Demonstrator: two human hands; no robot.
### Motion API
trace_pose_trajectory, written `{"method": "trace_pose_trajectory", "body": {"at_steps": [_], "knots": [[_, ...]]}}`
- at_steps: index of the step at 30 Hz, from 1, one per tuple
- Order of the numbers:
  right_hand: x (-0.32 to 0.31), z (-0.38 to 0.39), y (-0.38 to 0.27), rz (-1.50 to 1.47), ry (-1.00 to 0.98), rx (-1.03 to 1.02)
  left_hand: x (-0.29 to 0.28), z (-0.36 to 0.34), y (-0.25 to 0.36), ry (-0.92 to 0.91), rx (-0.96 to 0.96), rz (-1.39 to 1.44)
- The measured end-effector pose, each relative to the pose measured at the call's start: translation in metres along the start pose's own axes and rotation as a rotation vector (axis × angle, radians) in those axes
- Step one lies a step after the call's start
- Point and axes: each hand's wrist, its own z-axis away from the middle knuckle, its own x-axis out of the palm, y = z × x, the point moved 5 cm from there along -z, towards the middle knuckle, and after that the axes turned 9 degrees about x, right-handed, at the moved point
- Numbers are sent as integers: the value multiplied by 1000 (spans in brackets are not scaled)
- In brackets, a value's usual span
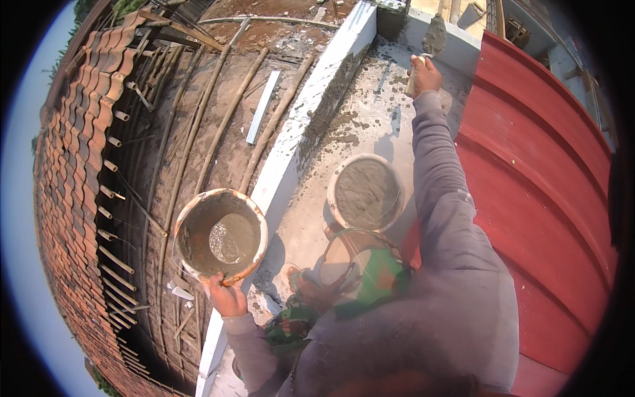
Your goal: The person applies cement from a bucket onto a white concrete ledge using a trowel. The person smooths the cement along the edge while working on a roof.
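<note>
My left hand [227,298] grips the near rim of a mortar-smeared bucket [256,206]. Wet grey slurry lies in the bottom of this bucket, which is beside the white wall on the left. Far out to the upper right, my right hand [426,76] is closed round the handle of a trowel [434,36]. Grey mortar coats the trowel's blade, which points away from me near the far parapet. Between my arms, a second bucket [367,158] stands on the concrete, filled with grey mortar [366,192].
A low white wall [316,99], mortar-spattered along its inner side, runs down the left. Beyond it lie bamboo poles [231,109] at a lower level and a tiled roof [79,132]. Red metal roofing [529,178] slopes along my right. Mortar splashes dot the concrete floor [297,218].
</note>
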Motion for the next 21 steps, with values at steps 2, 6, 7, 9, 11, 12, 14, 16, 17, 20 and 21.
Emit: {"method": "trace_pose_trajectory", "body": {"at_steps": [2, 6, 7, 9, 11, 12, 14, 16, 17, 20, 21], "knots": [[30, 2, 23, 256, 149, -50, -12, 5, 3, 72, -20, -22], [74, 33, 86, 370, -145, 214, 5, 0, -1, 59, -26, -68], [87, 84, 92, 354, -268, 140, 0, 4, 1, 74, -23, -72], [85, 184, 74, 296, -437, 130, -5, 8, -1, 78, -37, -63], [46, 249, 61, 255, -458, 234, 16, 9, 2, 25, 42, -77], [26, 272, 59, 305, -489, 255, 33, 12, 5, -1, 88, -78], [-3, 310, 34, 450, -622, 139, 60, 22, 6, -17, 138, -123], [-23, 328, 7, 582, -797, 41, 69, 21, -1, -59, 193, -150], [-23, 335, -12, 629, -896, 14, 76, 22, -1, -99, 188, -226], [-9, 352, -89, 887, -1229, -226, 103, 16, -8, -221, 375, -297], [-1, 351, -108, 1011, -1263, -294, 119, 14, -10, -255, 450, -308]]}}
